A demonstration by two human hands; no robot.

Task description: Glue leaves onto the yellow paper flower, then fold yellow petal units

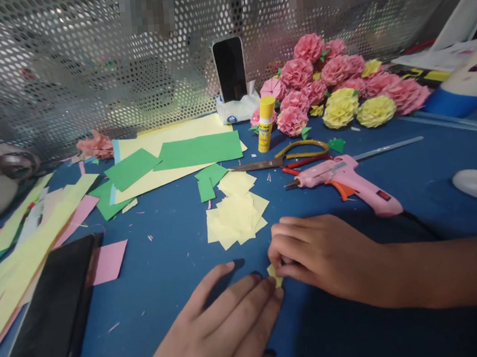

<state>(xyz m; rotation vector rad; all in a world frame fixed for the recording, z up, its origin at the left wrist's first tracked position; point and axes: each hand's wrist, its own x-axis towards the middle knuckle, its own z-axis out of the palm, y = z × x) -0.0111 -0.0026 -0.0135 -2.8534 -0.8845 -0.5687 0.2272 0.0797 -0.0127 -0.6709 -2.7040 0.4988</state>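
A small piece of yellow paper (275,276) lies on the blue tabletop between my two hands. My right hand (314,258) is closed, with thumb and fingertips pinching the paper's upper edge. My left hand (233,322) reaches in flat from below, its fingers stretched out and the fingertips pressing on the paper's lower part; most of the piece is hidden by them. Just beyond the hands sits a loose pile of pale yellow paper squares (238,216). Above my right hand lies a pink hot glue gun (348,181) with an orange trigger and a glue stick in its back.
Scissors (302,150) and a glue stick tube (265,124) stand near paper flowers (313,84). Green paper (201,150) lies behind the squares. Paper strips (37,244) and a dark phone (51,314) occupy the left. Another phone (230,69) leans against a perforated metal panel (89,63).
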